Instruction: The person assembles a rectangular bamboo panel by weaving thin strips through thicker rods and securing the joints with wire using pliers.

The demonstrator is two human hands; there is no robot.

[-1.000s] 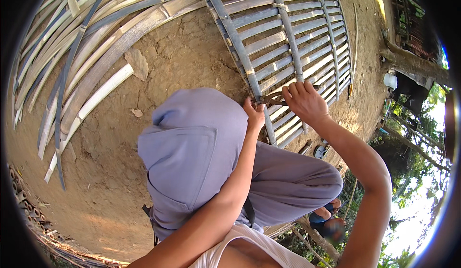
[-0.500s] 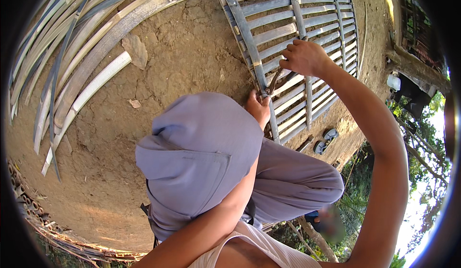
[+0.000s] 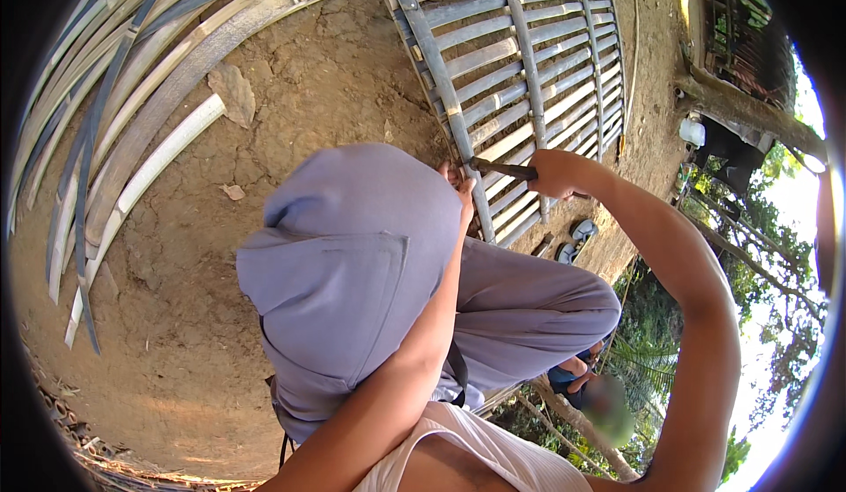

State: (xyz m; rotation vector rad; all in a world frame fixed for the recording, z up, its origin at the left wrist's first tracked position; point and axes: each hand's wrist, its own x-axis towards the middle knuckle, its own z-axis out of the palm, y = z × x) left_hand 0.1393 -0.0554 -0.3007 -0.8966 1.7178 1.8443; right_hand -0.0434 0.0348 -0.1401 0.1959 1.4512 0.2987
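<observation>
My right hand (image 3: 561, 175) is closed round the handles of dark metal pincers (image 3: 506, 170). Their jaw end meets the near edge strip of a slatted bamboo panel (image 3: 456, 128), at a spot where a slat crosses it. Beside that spot, my left hand (image 3: 463, 190) has its fingers closed at the panel's edge. My raised knee in grey trousers hides part of that hand. Any small thing between the jaws is too small to make out.
Split bamboo strips (image 3: 176, 69) lie heaped on bare earth at the left. Dark sandals (image 3: 576, 240) rest past the panel's near end. A person (image 3: 586, 386) sits by a log at the lower right. A whitish container (image 3: 693, 132) stands farther right.
My right hand has swung down and toward me, turning the pincers from a steep slant to nearly level. My left hand stays at the panel's edge. The whole view has shifted slightly.
</observation>
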